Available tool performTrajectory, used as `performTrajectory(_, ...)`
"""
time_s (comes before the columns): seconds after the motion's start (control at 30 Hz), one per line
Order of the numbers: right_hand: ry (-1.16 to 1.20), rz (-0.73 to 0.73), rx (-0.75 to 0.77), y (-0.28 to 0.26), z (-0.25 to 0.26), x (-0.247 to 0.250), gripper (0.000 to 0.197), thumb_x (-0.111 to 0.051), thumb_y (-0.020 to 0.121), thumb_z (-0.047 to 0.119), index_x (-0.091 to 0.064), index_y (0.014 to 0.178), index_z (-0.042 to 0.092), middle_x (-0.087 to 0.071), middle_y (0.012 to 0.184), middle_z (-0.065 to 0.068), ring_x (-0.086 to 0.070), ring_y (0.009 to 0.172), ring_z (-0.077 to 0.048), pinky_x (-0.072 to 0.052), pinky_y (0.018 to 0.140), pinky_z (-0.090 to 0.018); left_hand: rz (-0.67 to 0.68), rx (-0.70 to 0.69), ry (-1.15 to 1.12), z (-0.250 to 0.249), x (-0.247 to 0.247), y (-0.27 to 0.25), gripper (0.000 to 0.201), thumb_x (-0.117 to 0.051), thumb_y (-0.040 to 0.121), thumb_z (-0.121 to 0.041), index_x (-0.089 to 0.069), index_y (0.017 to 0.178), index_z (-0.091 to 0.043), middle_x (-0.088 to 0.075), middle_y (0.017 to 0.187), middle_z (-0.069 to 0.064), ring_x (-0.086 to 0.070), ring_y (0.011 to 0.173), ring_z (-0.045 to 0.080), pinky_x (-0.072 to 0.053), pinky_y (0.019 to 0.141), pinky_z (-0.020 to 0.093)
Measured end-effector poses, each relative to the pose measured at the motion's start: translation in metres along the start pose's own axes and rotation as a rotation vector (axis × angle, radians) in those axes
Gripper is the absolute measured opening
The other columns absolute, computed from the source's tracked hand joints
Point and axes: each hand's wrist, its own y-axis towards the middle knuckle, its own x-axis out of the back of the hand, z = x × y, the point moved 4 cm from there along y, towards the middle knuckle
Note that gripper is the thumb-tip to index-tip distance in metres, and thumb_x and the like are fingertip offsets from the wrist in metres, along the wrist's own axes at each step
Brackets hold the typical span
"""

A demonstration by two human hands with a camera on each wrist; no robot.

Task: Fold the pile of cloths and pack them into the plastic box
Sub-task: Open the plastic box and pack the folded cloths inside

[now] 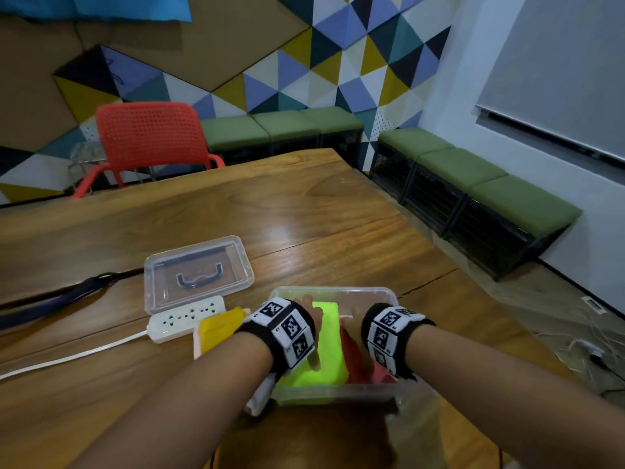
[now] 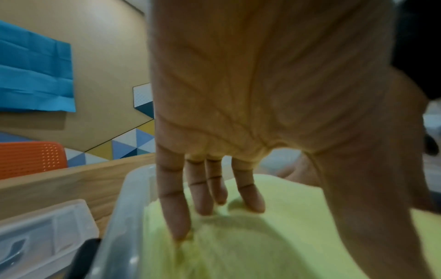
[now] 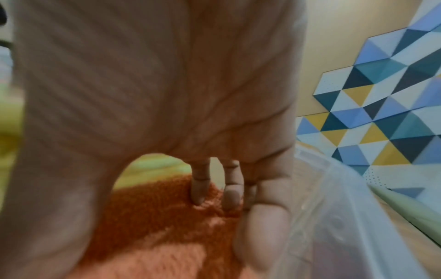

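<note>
A clear plastic box (image 1: 338, 392) stands at the near edge of the wooden table. Inside it lie a folded neon-yellow cloth (image 1: 329, 350) on the left and a red-orange cloth (image 1: 353, 358) on the right. My left hand (image 1: 309, 308) reaches into the box and presses the yellow cloth (image 2: 274, 236) with straight fingers (image 2: 174, 207). My right hand (image 1: 356, 314) is in the box too, its straight fingers (image 3: 199, 190) pressing the orange cloth (image 3: 155, 217) beside the box wall (image 3: 334, 217). A folded yellow cloth (image 1: 220, 328) on a white one lies left of the box.
The box's clear lid (image 1: 198, 272) lies on the table (image 1: 304, 218) to the far left, with a white power strip (image 1: 186, 318) and its cable in front of it. A red chair (image 1: 148, 140) stands behind the table. Green benches (image 1: 473, 170) line the walls.
</note>
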Motion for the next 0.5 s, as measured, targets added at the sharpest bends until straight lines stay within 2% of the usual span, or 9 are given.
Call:
performTrajectory(0.07,-0.137,0.055,0.033,0.007,0.007,-0.016,0.073,-0.073,0.076,0.039,-0.043,0.137,0.013,-0.047,0.137,-0.014,-0.052,0.118,-0.033,-0.051,0.089,-0.046,-0.024,-0.017,0.058,0.002,-0.008,0.004,0.080,-0.065,0.077,-0.055,-0.033,0.138,-0.013,-0.025,0.146,0.011,-0.045,0.120,0.036,-0.046,0.090,0.048)
performTrajectory(0.13,-0.263,0.086,0.069,0.008,0.009,-0.025,0.089,-0.078,0.066,0.040,-0.039,0.141,0.013,-0.039,0.142,-0.018,-0.049,0.120,-0.036,-0.049,0.089,-0.051,-0.047,-0.020,0.050,-0.002,-0.018,0.009,0.070,-0.058,0.089,-0.038,-0.024,0.144,-0.010,-0.013,0.153,0.016,-0.031,0.134,0.039,-0.040,0.097,0.051)
performTrajectory(0.2,-0.277,0.054,0.073,0.011,0.007,-0.025,0.079,-0.073,0.075,0.030,-0.036,0.142,0.009,-0.037,0.143,-0.020,-0.045,0.124,-0.036,-0.046,0.096,-0.049,-0.068,-0.018,-0.020,-0.007,-0.023,0.014,0.063,-0.058,0.090,-0.027,-0.028,0.141,-0.006,-0.016,0.151,0.018,-0.025,0.136,0.037,-0.037,0.100,0.052)
performTrajectory(0.27,-0.245,0.036,0.105,0.015,0.010,-0.022,0.060,-0.054,0.091,0.019,-0.031,0.144,0.004,-0.031,0.148,-0.019,-0.036,0.133,-0.036,-0.036,0.107,-0.046,-0.066,-0.016,-0.046,-0.007,-0.024,0.017,0.065,-0.063,0.086,-0.028,-0.031,0.139,-0.005,-0.020,0.147,0.018,-0.028,0.133,0.037,-0.039,0.097,0.050)
performTrajectory(0.33,-0.325,-0.051,0.138,0.028,0.011,-0.026,0.047,-0.040,0.097,0.015,-0.035,0.141,0.000,-0.034,0.145,-0.023,-0.036,0.133,-0.036,-0.030,0.110,-0.050,-0.026,-0.035,-0.063,-0.006,-0.024,0.020,0.069,-0.065,0.085,-0.030,-0.031,0.139,-0.005,-0.019,0.147,0.019,-0.029,0.133,0.037,-0.039,0.098,0.049)
performTrajectory(0.4,-0.429,-0.004,0.160,0.039,0.016,-0.030,0.042,-0.038,0.097,0.014,-0.042,0.136,-0.002,-0.042,0.139,-0.024,-0.041,0.128,-0.037,-0.027,0.109,-0.057,-0.033,-0.052,-0.078,-0.005,-0.020,0.019,0.067,-0.065,0.085,-0.029,-0.032,0.138,-0.004,-0.021,0.146,0.019,-0.031,0.131,0.037,-0.039,0.098,0.048)
performTrajectory(0.5,-0.457,0.074,0.164,0.043,0.016,-0.027,0.041,-0.045,0.096,0.018,-0.047,0.134,0.003,-0.048,0.136,-0.018,-0.045,0.127,-0.033,-0.034,0.106,-0.049,-0.016,-0.079,-0.090,-0.001,-0.019,0.019,0.072,-0.066,0.085,-0.034,-0.030,0.140,-0.005,-0.017,0.148,0.019,-0.027,0.134,0.037,-0.036,0.101,0.050)
